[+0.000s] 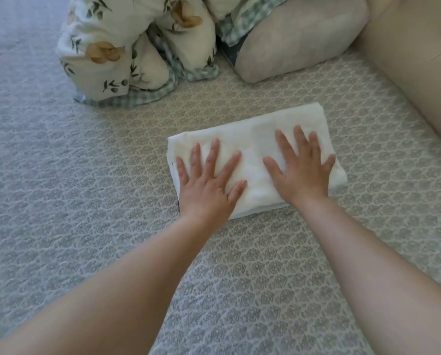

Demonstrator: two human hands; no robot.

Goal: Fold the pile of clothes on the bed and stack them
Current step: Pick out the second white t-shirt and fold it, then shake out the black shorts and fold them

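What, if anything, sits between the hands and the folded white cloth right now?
Nothing visible. The left hand and right hand both lie flat, fingers spread, directly on the folded white cloth, which rests on the patterned grey bedspread. The floral bundle sits farther back, apart from the cloth.

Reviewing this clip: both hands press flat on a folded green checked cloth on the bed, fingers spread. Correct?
Not quite. The head view shows the left hand and right hand flat, fingers spread, on a folded white cloth on the bed. The green checked fabric lies farther back.
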